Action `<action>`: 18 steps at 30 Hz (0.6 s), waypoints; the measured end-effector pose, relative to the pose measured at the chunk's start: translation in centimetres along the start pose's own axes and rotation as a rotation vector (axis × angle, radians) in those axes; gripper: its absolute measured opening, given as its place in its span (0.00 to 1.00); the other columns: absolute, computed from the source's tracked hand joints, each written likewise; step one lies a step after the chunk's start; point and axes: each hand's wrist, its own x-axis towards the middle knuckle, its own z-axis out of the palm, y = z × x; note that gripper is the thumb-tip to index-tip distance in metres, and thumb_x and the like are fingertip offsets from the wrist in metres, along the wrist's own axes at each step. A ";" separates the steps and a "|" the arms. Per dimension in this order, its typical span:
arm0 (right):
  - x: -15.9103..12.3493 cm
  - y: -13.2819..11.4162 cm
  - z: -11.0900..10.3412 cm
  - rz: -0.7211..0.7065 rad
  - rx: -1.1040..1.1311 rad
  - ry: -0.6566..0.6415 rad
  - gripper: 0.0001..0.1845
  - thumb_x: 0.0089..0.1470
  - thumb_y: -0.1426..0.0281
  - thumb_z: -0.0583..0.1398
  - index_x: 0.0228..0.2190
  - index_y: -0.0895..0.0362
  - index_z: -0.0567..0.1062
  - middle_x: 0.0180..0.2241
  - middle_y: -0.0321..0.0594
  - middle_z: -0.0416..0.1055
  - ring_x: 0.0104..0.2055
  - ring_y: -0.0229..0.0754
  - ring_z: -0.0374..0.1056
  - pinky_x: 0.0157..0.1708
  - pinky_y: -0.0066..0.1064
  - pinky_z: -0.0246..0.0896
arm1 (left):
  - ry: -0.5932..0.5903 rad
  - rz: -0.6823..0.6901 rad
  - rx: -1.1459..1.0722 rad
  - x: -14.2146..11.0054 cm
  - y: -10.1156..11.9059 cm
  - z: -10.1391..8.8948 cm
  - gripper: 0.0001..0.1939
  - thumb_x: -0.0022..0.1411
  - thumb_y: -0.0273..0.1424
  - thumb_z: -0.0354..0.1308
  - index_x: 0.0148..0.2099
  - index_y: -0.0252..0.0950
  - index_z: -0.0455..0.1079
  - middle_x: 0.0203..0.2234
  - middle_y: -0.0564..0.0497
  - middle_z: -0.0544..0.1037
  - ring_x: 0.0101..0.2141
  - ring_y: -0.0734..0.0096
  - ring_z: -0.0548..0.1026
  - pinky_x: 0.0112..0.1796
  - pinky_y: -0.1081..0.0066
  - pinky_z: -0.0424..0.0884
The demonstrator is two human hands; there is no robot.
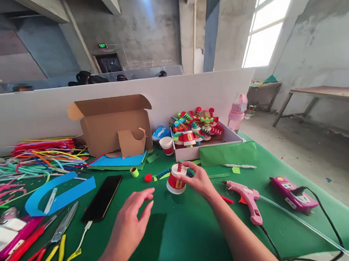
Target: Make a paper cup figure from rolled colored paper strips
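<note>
An upside-down red and white paper cup (175, 181) stands on the green table in front of me. Folded blue-green paper strips (164, 172) stick out from its sides, and a red folded paper spring (180, 167) rises from its top. My right hand (197, 180) is closed at the top of the cup, fingers and thumb pinched about the red spring. To the left of the cup my left hand (135, 214) is apart from it, fingers spread and holding nothing. A red round cap-like piece (148, 178) and a small green paper roll (134, 172) lie beyond the left hand.
At the back, a white box (230, 138) holds several finished paper-cup figures. A pink glue gun (245, 199) and power strip (295, 196) lie right. Left are a phone (103, 198), scissors (64, 224), pliers (56, 255), pipe cleaners (44, 153) and a cardboard box (104, 130).
</note>
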 end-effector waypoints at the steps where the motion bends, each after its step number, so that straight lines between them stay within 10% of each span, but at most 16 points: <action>1: 0.5 -0.3 0.0 -0.048 -0.041 0.017 0.25 0.42 0.55 0.70 0.41 0.55 0.78 0.42 0.44 0.77 0.45 0.49 0.73 0.46 0.40 0.68 | 0.020 0.031 0.011 -1.5 -0.5 0.5 0.12 0.66 0.34 0.51 0.49 0.44 0.72 0.35 0.50 0.81 0.36 0.65 0.79 0.39 0.68 0.76; 7: 6.1 -2.5 2.4 -0.173 -0.313 -0.025 0.22 0.43 0.62 0.70 0.42 0.56 0.78 0.38 0.42 0.76 0.40 0.45 0.72 0.41 0.35 0.66 | 0.039 0.128 0.071 -6.9 -1.9 2.9 0.17 0.66 0.24 0.47 0.49 0.44 0.73 0.34 0.50 0.81 0.36 0.65 0.79 0.38 0.67 0.77; 18: 9.7 -1.2 7.2 -0.100 -0.692 -0.215 0.08 0.47 0.68 0.67 0.32 0.55 0.78 0.29 0.37 0.76 0.31 0.41 0.70 0.31 0.29 0.60 | -0.090 0.099 -0.011 -6.7 -2.2 2.9 0.18 0.64 0.22 0.46 0.46 0.41 0.75 0.35 0.46 0.80 0.37 0.62 0.77 0.37 0.63 0.77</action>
